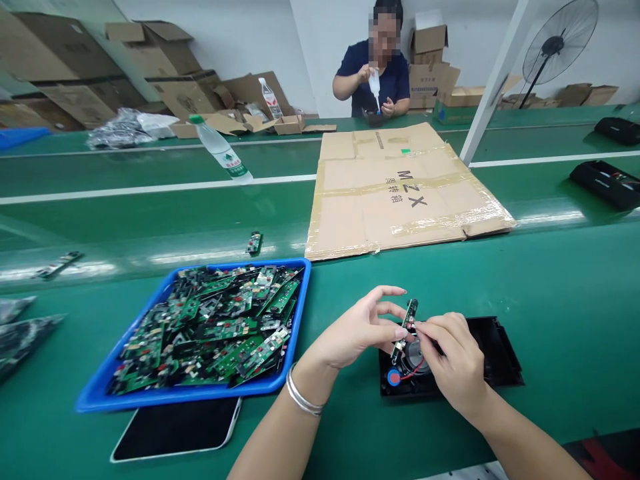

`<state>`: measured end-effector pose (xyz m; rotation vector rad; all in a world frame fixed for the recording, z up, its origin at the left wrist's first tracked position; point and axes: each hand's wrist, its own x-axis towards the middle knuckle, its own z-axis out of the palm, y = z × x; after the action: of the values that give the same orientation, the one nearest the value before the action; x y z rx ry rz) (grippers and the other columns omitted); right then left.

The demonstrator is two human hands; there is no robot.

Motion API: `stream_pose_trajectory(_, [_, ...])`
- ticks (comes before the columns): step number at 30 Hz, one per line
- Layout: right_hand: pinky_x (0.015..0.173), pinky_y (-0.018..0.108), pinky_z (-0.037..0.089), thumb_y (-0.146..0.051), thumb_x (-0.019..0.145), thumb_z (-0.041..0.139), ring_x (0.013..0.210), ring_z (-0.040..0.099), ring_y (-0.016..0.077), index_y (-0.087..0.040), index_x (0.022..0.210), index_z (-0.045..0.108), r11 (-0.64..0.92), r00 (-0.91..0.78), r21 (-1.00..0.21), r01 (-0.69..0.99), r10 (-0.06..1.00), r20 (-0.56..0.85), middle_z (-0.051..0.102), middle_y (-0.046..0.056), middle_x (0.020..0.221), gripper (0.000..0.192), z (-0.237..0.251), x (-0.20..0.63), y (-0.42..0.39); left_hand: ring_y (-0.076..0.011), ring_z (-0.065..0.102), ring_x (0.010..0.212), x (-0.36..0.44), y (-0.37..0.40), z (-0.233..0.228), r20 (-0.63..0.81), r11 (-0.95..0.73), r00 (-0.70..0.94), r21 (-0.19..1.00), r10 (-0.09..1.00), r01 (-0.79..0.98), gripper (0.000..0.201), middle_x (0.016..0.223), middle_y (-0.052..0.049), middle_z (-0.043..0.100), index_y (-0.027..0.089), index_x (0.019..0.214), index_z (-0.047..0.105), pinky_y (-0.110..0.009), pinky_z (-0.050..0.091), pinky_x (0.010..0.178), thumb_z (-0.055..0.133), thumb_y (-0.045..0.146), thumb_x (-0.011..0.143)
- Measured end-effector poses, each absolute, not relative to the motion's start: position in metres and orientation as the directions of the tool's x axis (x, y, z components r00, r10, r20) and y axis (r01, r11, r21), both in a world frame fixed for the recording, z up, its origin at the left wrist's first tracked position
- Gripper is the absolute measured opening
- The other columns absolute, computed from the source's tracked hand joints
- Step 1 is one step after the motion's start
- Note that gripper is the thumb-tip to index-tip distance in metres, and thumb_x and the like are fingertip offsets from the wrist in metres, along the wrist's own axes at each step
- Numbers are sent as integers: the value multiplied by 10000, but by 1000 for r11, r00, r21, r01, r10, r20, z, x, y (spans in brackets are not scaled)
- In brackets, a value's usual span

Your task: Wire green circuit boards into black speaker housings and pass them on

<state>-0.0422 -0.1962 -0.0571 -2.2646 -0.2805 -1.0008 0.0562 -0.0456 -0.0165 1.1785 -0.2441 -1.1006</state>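
Observation:
My left hand [375,323] pinches a narrow green circuit board [403,337] between thumb and fingers, tilted above a black plastic housing [493,347]. My right hand [453,360] is closed at the board's right side, thumb and forefinger pressed together near its small connectors. What those fingertips hold is too small to make out; a thin red wire runs below them. Inside the housing sits a round grey speaker [415,357]. A small blue and red disc [394,377] on red wire lies at its left edge.
A blue tray [193,395] heaped with circuit boards stands at left, over a tablet [175,427]. Flattened cardboard [360,207] lies ahead. A water bottle [223,150] and a loose board [255,243] rest beyond the tray. Across the bench sits a co-worker [357,70] holding a white bottle.

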Motion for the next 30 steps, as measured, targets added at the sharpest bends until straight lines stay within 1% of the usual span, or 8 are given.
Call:
stream_pose_trajectory(5, [656, 325, 399, 16, 831, 558, 720, 505, 145, -131, 960, 560, -804, 671, -399, 441, 0, 741, 594, 59, 807, 195, -59, -42, -197, -181, 654, 781, 54, -47, -17, -360, -60, 512, 858, -780, 511, 535, 915, -14, 539, 220, 1141, 427, -171, 451, 501, 725, 192, 698])
stream_pose_trajectory(12, [659, 322, 395, 10, 844, 532, 731, 506, 146, -129, 962, 554, -800, 701, -412, 437, 16, 713, 591, 54, 812, 183, -59, -42, -198, -120, 599, 728, 48, -48, -17, -314, -56, 575, 905, -755, 422, 523, 917, -17, 534, 203, 1131, 432, -217, 472, 582, 721, 196, 696])
stream_pose_trajectory(15, [653, 323, 391, 14, 838, 539, 726, 501, 150, -121, 962, 555, -818, 694, -394, 419, 9, 720, 587, 56, 797, 184, -59, -42, -197, -104, 584, 734, 45, -48, -18, -294, -66, 583, 923, -757, 380, 477, 941, -17, 520, 211, 1127, 447, -233, 473, 628, 700, 191, 723])
stream_pose_trajectory(19, [646, 321, 395, 24, 823, 560, 724, 506, 150, -118, 949, 561, -807, 687, -411, 424, -10, 727, 590, 57, 792, 189, -58, -42, -197, -88, 566, 722, 44, -49, -18, -281, -46, 591, 924, -756, 381, 444, 941, -10, 499, 219, 1118, 458, -224, 467, 619, 687, 191, 739])
stream_pose_trajectory(22, [644, 320, 402, 28, 822, 564, 724, 513, 146, -125, 938, 569, -771, 689, -455, 446, -29, 724, 598, 57, 803, 192, -57, -42, -197, -102, 575, 759, 45, -48, -17, -258, -22, 569, 921, -781, 389, 481, 937, -9, 511, 224, 1130, 454, -244, 483, 663, 702, 163, 721])
stream_pose_trajectory(25, [633, 318, 407, 34, 823, 554, 718, 511, 145, -128, 929, 574, -749, 681, -480, 457, -52, 731, 598, 60, 804, 195, -56, -43, -197, -118, 590, 822, 46, -46, -16, -232, -23, 563, 935, -793, 353, 529, 959, -10, 518, 245, 1166, 442, -258, 486, 719, 702, 132, 720])
stream_pose_trajectory(30, [593, 302, 423, 60, 800, 557, 718, 519, 155, -124, 961, 590, -731, 626, -472, 494, -78, 776, 594, 77, 805, 247, -56, -44, -197, -125, 598, 849, 44, -47, -17, -198, 15, 551, 934, -811, 358, 513, 957, -3, 513, 251, 1143, 460, -255, 492, 727, 717, 131, 715])
